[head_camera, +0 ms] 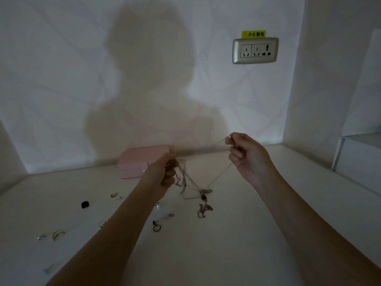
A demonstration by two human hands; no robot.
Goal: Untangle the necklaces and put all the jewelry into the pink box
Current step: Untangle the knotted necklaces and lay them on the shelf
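Jewelry lies scattered over the white desk (237, 244), light dim. Nearest, at left: a small silver piece (49, 268), too faint to identify. Beyond it a silver ring (58, 234) with a tiny clear piece (41, 236) just beside it, then another small ring (102, 223) close against the left forearm. Between the forearms: a dark ring (156, 227), with a blue-tipped pin (169, 216) near it. Further out on the left, a black lump (85, 204) and a rose-coloured ring (114, 195). Mid-desk, a rose chain (204, 210) sits in a heap just below a knot (206, 191) of strands. From that knot the tangled necklaces (185, 178) rise off the surface to both hands. Left hand (162, 172) clenched round the upper bunch of the tangle, fingers curled in. Right hand (247, 155) raised higher, well apart from the left, pinching one thin silver strand between thumb and forefinger; the strand runs taut down to the knot. Pink box (136, 162) closed, behind the left hand, set against the back wall (61, 79). On that wall: the person's shadow (148, 79), a silver socket panel (255, 50), a yellow label (254, 34) just above it.
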